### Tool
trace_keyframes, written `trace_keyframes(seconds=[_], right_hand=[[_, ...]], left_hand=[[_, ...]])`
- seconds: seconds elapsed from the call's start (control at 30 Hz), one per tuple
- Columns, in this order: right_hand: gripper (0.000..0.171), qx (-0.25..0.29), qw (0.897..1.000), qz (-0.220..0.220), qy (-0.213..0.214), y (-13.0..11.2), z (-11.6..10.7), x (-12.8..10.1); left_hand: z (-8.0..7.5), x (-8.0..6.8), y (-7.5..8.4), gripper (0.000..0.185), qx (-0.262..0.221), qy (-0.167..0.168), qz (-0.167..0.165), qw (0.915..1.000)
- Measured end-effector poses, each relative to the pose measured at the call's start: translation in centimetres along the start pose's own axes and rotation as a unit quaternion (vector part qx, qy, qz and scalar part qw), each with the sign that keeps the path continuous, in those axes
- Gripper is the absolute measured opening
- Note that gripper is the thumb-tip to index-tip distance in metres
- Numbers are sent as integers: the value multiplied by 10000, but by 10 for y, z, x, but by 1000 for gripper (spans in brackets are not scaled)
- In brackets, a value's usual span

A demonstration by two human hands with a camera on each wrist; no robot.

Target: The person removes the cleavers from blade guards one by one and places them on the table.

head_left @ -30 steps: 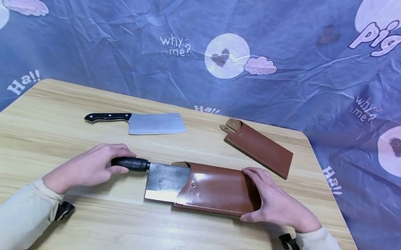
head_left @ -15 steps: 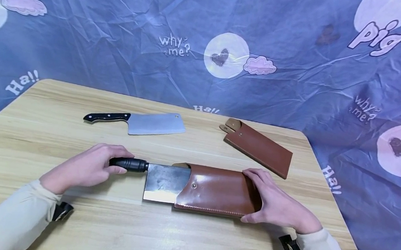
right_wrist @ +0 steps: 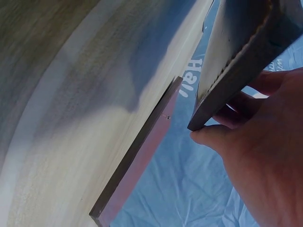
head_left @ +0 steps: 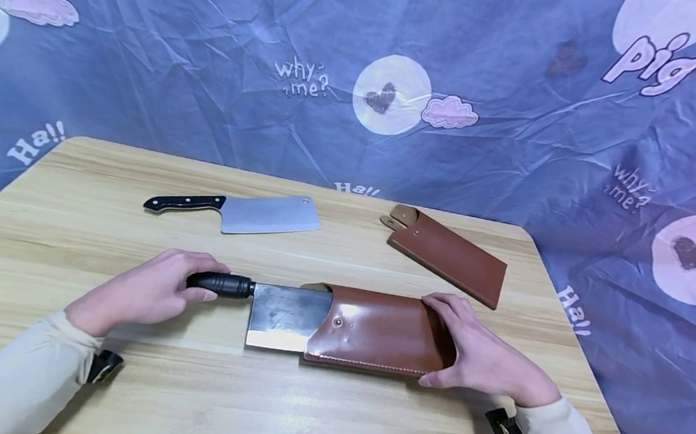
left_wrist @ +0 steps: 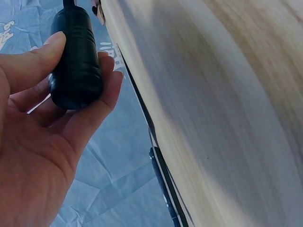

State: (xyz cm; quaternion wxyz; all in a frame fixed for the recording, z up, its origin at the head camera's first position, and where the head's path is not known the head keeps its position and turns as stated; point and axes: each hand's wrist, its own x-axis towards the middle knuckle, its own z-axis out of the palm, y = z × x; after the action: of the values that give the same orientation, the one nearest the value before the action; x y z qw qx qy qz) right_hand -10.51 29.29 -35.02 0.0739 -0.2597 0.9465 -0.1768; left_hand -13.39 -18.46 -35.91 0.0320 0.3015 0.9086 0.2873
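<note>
My left hand (head_left: 148, 290) grips the ribbed black handle of a cleaver (head_left: 282, 312). Part of its dark blade, with a bright lower edge, shows outside a glossy brown leather sheath (head_left: 384, 332); the remainder is hidden inside. At the sheath's far right end, my right hand (head_left: 478, 352) holds it with the thumb on the lower edge and fingers on the upper edge. The left wrist view shows the thumb and fingers around the rounded handle (left_wrist: 75, 61). In the right wrist view, thumb and fingers clasp the stitched edge of the sheath (right_wrist: 232, 78).
A second cleaver (head_left: 269, 215) with a riveted black handle lies at the back left of the wooden table (head_left: 317, 410). Another brown sheath (head_left: 451, 256), its flap unfastened, lies at the back right. Blue printed cloth (head_left: 221, 93) hangs behind.
My left hand has drawn the cleaver slightly leftward, so a bit more blade shows outside the sheath. The right hand keeps its hold on the sheath, nearly still.
</note>
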Motion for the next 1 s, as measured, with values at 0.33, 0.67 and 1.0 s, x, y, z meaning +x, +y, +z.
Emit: trace_keyframes(seconds=[0.33,0.67,1.0], right_hand=[[114,54,10000,35,18,1,1,0],[116,61,10000,62,15,1,-1,-1],[114,27,10000,-1,27,0,0,0]], left_hand=[[-2,0,-1,35,-50,-65,-47,10000],[-2,-3,-6,36,-49,-30,149,9999],[-7,-2,-6,35,-215,-112,-29,9997]])
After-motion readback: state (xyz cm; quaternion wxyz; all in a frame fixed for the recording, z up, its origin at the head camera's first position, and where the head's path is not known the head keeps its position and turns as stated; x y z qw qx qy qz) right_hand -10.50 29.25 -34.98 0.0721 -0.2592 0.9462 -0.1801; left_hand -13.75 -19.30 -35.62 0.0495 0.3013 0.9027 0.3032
